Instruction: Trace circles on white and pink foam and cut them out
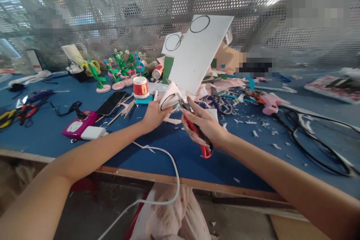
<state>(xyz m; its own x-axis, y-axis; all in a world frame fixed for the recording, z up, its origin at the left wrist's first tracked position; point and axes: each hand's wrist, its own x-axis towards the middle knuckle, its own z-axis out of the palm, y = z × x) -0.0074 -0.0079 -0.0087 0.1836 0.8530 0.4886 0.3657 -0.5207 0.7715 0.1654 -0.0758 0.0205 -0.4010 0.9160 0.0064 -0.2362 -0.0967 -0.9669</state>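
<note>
My left hand is closed on the lower corner of a white foam sheet that stands tilted upward above the blue table. Black circles are drawn on the sheet, one near its top and one by my fingers. My right hand grips red-handled scissors, whose blades meet the sheet's bottom edge beside the drawn circle. A second smaller white piece with a circle shows behind the sheet.
Small green and blue foam figures on pink bases, a red-and-white cup, a phone, a pink device with a white charger, a pink glue gun, black cables, scraps and more scissors lie around. A white cable hangs over the table's front edge.
</note>
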